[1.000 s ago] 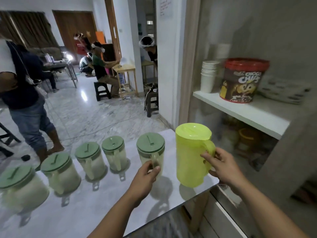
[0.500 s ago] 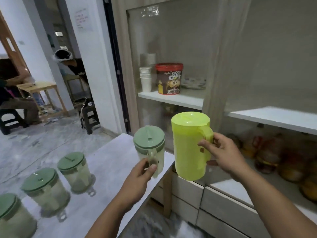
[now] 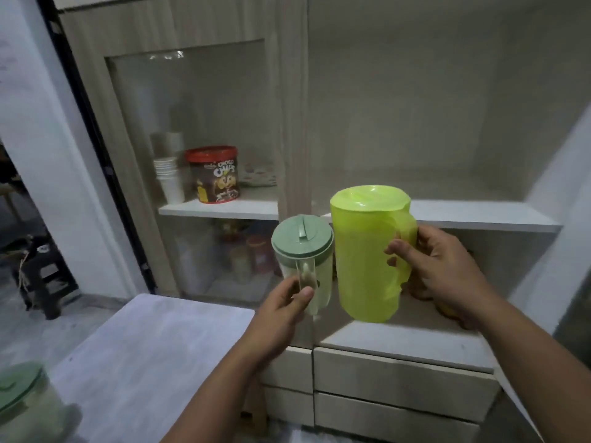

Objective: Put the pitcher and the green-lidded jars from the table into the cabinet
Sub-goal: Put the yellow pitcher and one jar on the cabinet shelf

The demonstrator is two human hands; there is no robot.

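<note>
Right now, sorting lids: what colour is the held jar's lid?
Pale sage green lid, seen in the head view.

I face a pale wood-grain cabinet (image 3: 287, 91) with white shelves (image 3: 479, 215) and drawers (image 3: 399, 372). A white wall (image 3: 38, 139) stands left; lighting is dim.

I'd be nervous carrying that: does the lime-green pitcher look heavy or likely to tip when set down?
The pitcher probably handles light: the right hand carries it upright by the handle alone. Its plastic looks thin and translucent, so likely stiff yet slightly flexible, not fragile. Being tall for its base, it might tip if nudged near the top; whether it holds liquid can't be seen.
</note>
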